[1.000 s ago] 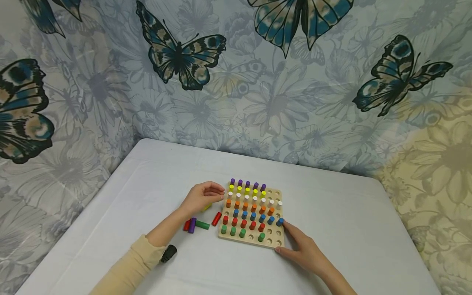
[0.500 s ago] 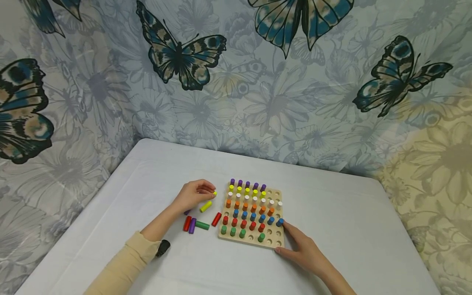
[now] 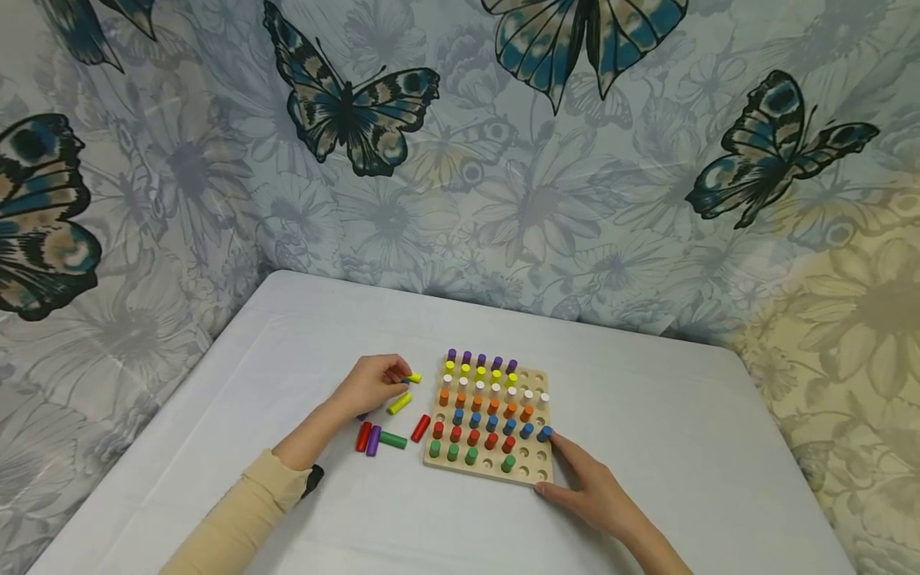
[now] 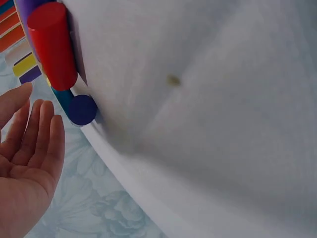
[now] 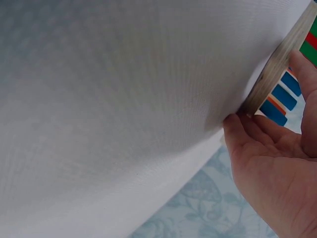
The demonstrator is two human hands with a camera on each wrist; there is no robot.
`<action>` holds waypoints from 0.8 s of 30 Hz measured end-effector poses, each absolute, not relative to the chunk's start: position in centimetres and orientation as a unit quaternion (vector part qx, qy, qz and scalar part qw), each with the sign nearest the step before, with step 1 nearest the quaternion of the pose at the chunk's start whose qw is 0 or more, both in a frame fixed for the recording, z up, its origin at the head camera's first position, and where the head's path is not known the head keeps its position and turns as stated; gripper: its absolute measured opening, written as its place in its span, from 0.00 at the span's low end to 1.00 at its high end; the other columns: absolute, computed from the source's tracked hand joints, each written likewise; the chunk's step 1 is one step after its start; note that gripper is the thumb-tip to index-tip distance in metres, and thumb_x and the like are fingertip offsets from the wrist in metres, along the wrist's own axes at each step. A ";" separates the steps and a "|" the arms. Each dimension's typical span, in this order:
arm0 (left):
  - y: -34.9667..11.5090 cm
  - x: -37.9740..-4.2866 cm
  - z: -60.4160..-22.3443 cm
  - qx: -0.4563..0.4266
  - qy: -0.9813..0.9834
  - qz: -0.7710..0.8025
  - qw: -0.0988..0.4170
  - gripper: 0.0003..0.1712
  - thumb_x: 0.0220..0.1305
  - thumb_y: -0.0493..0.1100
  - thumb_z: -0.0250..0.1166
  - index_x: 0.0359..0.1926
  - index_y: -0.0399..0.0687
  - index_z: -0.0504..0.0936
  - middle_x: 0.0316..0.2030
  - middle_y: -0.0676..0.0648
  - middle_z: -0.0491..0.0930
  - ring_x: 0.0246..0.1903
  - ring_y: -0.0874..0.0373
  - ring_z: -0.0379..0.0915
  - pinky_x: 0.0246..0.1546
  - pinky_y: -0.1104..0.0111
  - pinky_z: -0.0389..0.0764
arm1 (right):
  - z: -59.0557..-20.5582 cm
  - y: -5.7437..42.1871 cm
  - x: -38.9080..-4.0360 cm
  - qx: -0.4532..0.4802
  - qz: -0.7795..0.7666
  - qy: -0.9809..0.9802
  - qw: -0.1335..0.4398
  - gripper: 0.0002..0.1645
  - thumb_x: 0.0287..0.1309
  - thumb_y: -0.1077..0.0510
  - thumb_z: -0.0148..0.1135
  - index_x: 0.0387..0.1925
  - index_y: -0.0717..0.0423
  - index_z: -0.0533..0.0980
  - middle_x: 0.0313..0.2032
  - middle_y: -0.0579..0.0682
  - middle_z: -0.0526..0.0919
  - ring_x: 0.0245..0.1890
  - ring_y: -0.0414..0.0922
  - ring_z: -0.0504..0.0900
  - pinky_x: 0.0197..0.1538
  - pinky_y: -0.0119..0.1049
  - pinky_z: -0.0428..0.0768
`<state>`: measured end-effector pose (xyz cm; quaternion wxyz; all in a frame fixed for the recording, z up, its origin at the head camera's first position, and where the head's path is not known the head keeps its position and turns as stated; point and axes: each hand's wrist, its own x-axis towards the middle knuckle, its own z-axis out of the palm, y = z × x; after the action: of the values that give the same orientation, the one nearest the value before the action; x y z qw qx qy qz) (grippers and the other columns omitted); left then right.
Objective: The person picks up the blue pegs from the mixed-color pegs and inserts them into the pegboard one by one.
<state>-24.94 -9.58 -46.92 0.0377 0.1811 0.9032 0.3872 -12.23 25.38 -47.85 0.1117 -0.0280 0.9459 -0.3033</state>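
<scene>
My left hand (image 3: 370, 385) is at the loose pegs left of the pegboard (image 3: 496, 471). Its fingertips reach a yellow peg (image 3: 414, 378), and a bit of blue shows under them. In the left wrist view the thumb and the bent, relaxed fingers stand apart with nothing between them. A second yellow peg (image 3: 399, 403) lies just in front of the fingers. At the board's near right corner, my right hand (image 3: 596, 491) grips it, thumb on the front edge and fingers on the right side. Rows of coloured pegs stand in the wooden board.
Loose on the white table (image 3: 647, 399) lie red pegs (image 3: 420, 429), a green peg (image 3: 393, 440) and a purple peg (image 3: 373, 441). Beside the left wrist shows a black object (image 3: 313, 481). A butterfly-patterned backdrop (image 3: 460, 160) rises behind the table.
My left hand has drawn back left from the board's edge to the loose pegs, uncovering the yellow ones. The right hand keeps its place on the board.
</scene>
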 end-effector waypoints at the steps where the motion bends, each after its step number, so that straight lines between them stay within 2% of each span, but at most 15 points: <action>1: -9.6 -25.0 -46.9 0.183 0.911 0.368 0.035 0.08 0.53 0.37 0.68 0.36 0.46 0.80 0.31 0.53 0.78 0.33 0.61 0.72 0.37 0.67 0.76 | -47.8 25.4 -12.2 -0.028 -0.305 0.945 0.112 0.55 0.40 0.32 0.66 0.67 0.52 0.58 0.66 0.55 0.61 0.66 0.56 0.56 0.62 0.55 0.59; 8: -9.5 -25.0 -46.9 0.216 0.946 0.242 0.007 0.08 0.54 0.37 0.66 0.37 0.48 0.80 0.34 0.52 0.78 0.36 0.59 0.73 0.40 0.65 0.76 | -47.9 25.5 -12.2 -0.025 -0.310 0.944 0.114 0.56 0.40 0.32 0.66 0.67 0.51 0.58 0.66 0.54 0.60 0.66 0.56 0.56 0.62 0.54 0.59; 18: -9.5 -24.8 -46.5 0.294 0.942 0.155 -0.045 0.07 0.54 0.35 0.67 0.36 0.45 0.80 0.33 0.50 0.78 0.34 0.59 0.71 0.35 0.67 0.76 | -48.0 25.5 -12.3 -0.024 -0.309 0.944 0.112 0.56 0.39 0.32 0.66 0.67 0.51 0.58 0.66 0.54 0.61 0.66 0.56 0.56 0.62 0.54 0.59; 24: -9.3 -24.8 -46.7 0.310 0.943 0.107 -0.061 0.08 0.53 0.37 0.68 0.36 0.45 0.80 0.32 0.52 0.77 0.32 0.59 0.70 0.34 0.68 0.75 | -48.0 25.5 -12.2 -0.025 -0.307 0.945 0.111 0.56 0.39 0.32 0.66 0.67 0.51 0.59 0.66 0.54 0.61 0.66 0.56 0.56 0.62 0.55 0.59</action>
<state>-24.83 -9.30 -46.74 -0.0609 0.3102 0.9426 0.1072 -12.25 25.48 -47.99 0.1110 -0.0251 0.9449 -0.3069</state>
